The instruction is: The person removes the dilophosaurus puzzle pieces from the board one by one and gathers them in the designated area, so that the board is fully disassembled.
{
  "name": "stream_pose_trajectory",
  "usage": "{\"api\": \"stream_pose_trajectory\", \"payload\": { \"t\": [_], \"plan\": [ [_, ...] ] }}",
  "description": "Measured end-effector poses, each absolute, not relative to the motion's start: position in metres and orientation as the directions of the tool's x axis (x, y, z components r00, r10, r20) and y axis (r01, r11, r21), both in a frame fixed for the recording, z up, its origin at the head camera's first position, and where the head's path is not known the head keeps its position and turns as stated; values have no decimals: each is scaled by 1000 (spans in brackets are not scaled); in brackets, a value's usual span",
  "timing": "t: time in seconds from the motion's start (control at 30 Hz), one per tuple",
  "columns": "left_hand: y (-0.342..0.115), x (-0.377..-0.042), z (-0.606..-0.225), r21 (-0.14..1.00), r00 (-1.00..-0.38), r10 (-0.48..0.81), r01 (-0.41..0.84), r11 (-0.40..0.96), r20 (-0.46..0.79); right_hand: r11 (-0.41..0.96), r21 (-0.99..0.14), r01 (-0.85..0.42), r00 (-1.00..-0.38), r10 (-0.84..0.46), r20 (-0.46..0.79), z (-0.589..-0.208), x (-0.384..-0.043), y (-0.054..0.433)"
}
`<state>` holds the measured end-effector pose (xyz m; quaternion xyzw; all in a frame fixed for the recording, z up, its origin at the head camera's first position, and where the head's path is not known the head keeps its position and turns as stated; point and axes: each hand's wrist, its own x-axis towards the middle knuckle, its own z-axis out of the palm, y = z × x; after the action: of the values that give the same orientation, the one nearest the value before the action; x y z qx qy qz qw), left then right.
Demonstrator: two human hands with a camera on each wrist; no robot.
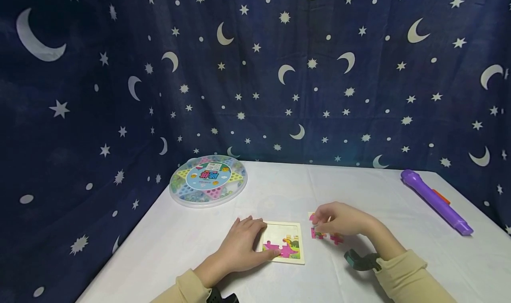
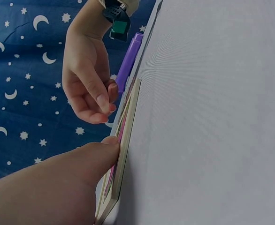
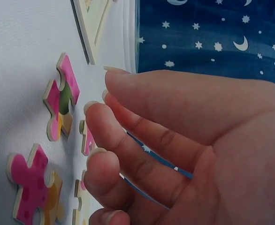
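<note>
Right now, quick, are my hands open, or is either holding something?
Left hand: open, thumb resting on the puzzle tray.
Right hand: open, loosely bent over the loose puzzle pieces, holding nothing that shows.

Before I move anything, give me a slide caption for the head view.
Left hand on a partly filled puzzle tray, right hand over loose pieces, a moon-and-star curtain behind.
</note>
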<state>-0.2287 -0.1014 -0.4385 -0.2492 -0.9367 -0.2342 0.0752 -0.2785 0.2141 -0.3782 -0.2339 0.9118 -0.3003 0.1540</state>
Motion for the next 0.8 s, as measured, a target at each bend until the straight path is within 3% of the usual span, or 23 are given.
{"api": "stream_pose_trajectory", "payload": {
  "t": [0.8],
  "plan": [
    [-101, -230, -440, 395, -866, 430, 499, 772, 254, 694, -624, -359, -834, -539, -118, -375, -273, 201]
  ]
}}
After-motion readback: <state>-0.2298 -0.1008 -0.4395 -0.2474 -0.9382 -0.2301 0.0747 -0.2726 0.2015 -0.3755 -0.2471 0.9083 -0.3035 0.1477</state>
